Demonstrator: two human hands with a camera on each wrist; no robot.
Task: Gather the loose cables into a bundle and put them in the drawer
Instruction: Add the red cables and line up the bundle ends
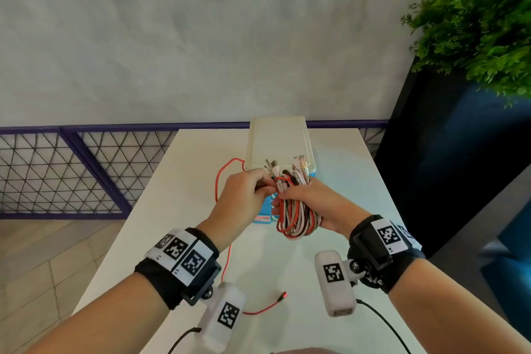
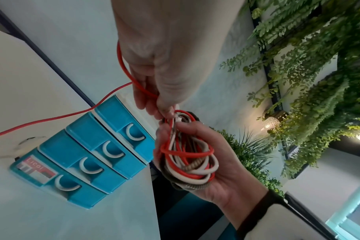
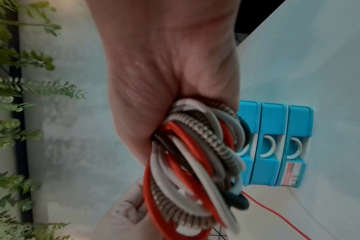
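Note:
My right hand [image 1: 309,204] grips a coiled bundle of cables [image 1: 296,215], red, white and braided, held above the table; the same bundle of cables [image 2: 187,159] lies in its palm, and the coils [image 3: 195,162] fill the right wrist view. My left hand [image 1: 244,195] pinches the red cable [image 2: 134,78] at the top of the bundle. That red cable [image 1: 228,261] trails down over the table, its plug end [image 1: 283,295] lying near the front. Behind the hands stands a small chest with blue drawers [image 2: 88,154], all pushed in; the blue drawers [image 3: 275,142] show beside the bundle.
The chest's beige top [image 1: 278,141] sits at the far middle of the white table [image 1: 172,181]. A purple mesh fence [image 1: 71,169] runs behind on the left. A dark planter with a green plant [image 1: 482,23] stands at the right.

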